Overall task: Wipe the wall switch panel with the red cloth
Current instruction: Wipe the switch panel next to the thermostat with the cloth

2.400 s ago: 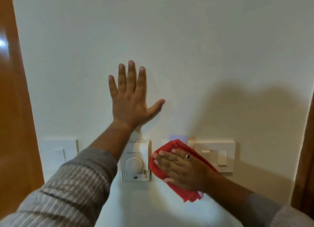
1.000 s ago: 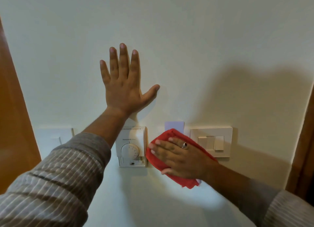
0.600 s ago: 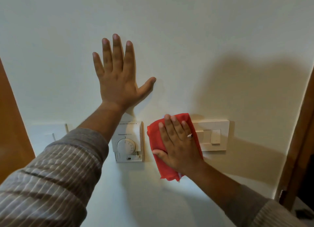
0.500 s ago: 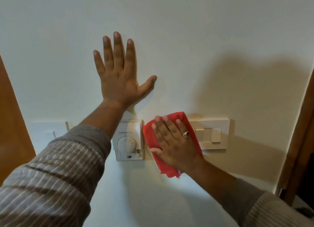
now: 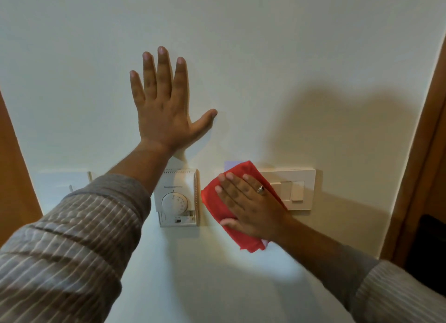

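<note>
While pressed flat by the right hand (image 5: 251, 208), fingers together, red cloth (image 5: 243, 235) covering switch panel (image 5: 299, 190) left edge; thermostat (image 5: 177, 197) just beside; left hand (image 5: 164, 110) splayed on wall (image 5: 289, 57) above.

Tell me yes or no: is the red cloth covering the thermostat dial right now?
No: the red cloth lies under the right hand, beside the thermostat, whose dial shows fully.

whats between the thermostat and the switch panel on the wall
In the head view, the red cloth under the right hand fills the gap between thermostat and switch panel.
</note>
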Available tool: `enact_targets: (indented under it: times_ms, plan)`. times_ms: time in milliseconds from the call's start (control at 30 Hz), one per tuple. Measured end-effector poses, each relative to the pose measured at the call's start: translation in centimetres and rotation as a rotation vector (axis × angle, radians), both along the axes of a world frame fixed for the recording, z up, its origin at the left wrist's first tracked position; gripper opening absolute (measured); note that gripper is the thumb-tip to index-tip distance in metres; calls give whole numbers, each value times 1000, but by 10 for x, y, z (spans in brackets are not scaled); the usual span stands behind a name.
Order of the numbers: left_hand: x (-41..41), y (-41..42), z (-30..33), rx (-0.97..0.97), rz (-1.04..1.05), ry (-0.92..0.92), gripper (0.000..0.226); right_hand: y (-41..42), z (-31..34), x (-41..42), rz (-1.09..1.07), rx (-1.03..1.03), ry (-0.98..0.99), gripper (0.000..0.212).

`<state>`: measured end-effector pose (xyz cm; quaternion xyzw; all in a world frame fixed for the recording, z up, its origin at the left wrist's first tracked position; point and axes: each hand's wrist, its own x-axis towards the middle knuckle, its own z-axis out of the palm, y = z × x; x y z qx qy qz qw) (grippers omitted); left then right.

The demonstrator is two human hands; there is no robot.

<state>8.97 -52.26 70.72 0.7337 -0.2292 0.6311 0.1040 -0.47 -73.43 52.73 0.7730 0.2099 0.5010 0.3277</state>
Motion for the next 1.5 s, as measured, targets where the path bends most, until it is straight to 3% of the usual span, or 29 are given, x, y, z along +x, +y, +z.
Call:
enact_targets:
  times_ms: [67,200,267,367,500,600,800,900,1000,1067,1300,1500]
  plan:
    - [0,0,0,-5,3,3,107,6,-13,4,-26,48,-2,81]
    - [-1,1,0,6,5,0,107,-20,7,-1,102,-283,171,68]
    - [0,3,0,9,5,-1,108,-28,21,-4,160,-350,207,63]
    - [0,3,-1,6,4,-1,108,-26,19,-8,157,-233,157,66]
    - [-1,0,-2,-10,10,-12,108,0,1,-6,18,15,-8,85]
    - [0,-1,-1,-17,17,-17,108,21,-3,6,-53,70,-31,91]
    - [2,3,-1,11,12,-18,110,-11,30,0,166,-390,270,69]
    - [3,4,0,9,14,-20,110,-17,30,-3,153,-246,224,70]
    - [3,3,0,9,11,-12,110,-5,-1,-5,48,38,36,86]
    - [2,2,0,9,8,-7,110,4,-18,-3,-33,115,-11,92]
    - [0,3,-1,6,-5,-12,109,-39,2,-17,105,-153,177,82]
    - [1,-1,-1,-14,13,-34,109,-4,0,-7,43,107,19,94]
